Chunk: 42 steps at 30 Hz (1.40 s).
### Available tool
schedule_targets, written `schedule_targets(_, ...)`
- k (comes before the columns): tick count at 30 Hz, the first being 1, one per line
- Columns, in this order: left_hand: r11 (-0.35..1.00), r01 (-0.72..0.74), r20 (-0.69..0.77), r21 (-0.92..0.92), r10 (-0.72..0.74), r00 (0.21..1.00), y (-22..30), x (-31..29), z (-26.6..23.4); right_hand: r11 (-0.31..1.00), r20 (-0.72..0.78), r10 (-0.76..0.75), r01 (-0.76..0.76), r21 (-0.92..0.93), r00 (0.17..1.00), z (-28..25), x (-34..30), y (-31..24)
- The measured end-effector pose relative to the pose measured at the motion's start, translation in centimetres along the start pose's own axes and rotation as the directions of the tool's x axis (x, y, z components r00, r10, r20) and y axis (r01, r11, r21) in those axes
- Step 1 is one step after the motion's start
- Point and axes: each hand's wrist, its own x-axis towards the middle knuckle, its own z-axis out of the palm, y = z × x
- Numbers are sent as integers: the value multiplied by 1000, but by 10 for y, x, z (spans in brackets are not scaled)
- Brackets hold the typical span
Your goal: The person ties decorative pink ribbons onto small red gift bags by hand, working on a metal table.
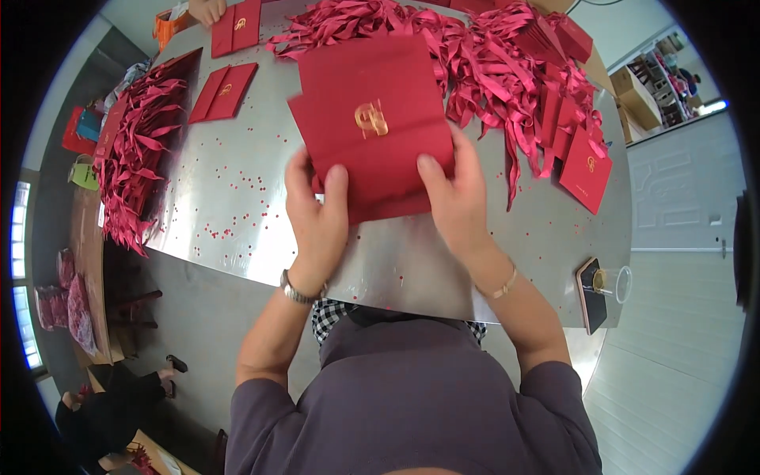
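Note:
Between both hands, above the metal table (261, 170), I hold flat red paper bags (372, 87) with a gold emblem on the front. At least two seem to overlap, since a second corner sticks out at the left. My left hand (318, 222) grips the lower left side, thumb on the front and fingers behind. On the lower right, my right hand (461, 198) grips in the same way. The fingers behind the bags are mostly hidden.
Red bags with ribbons pile up at the back right (491, 63) and along the left edge (138, 150). Single red bags (224, 93) lie at the back left, near another person's hand (207, 9). A phone (592, 297) and clear cup (623, 285) are at right. Small red dots are scattered about.

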Motion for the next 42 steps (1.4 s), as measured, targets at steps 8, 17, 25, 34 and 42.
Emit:
schedule_targets(8,681,-212,170,701,130,977,-34,-10,-7,921,117,-36,79,-381,992,-18,-43,45)
schedule_targets(17,977,-87,3,193,88,996,-43,24,29,917,95,-24,60,-394,995,-2,23,61)
schedule_targets(25,847,-206,111,490,174,979,-46,5,2,749,146,-258,293,-595,955,-19,9,64)
schedule_targets(34,800,-215,245,560,88,965,-26,-74,-22,618,120,-120,168,-768,986,-50,-78,37)
schedule_targets(42,538,-585,531,607,273,802,-2,-21,10,135,377,-100,388,-912,921,-153,-22,19)
